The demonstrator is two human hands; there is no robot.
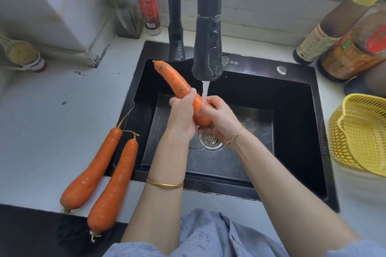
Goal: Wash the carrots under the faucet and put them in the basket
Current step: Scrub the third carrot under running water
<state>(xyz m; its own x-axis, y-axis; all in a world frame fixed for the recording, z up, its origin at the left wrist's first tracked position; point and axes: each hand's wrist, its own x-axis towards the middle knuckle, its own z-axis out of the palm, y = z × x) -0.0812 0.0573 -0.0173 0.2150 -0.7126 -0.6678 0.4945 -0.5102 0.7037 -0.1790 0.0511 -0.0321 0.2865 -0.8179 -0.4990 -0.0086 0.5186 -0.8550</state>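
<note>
Fingers (pixel 191 94) of our left hand (pixel 183 117) and right hand (pixel 220 120) curl round one dirty carrot (pixel 177 81), tilted over the sink (pixel 296 152) so the faucet (pixel 207 48) stream strikes its lower half. A second carrot (pixel 94 171) and third carrot (pixel 114 183) wait on the bench (pixel 52 115) by the sink's left edge; the basket (pixel 361 135) stands at the right edge, handy for dropping.

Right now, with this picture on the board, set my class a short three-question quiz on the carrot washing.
1. How many carrots lie unheld on the counter?
2. True or false: the faucet is turned off.
3. The held carrot is gripped by: A, left hand and right hand together; B, one hand only; C, neither hand.
Key: 1 two; 2 false, water is running; 3 A.
</note>
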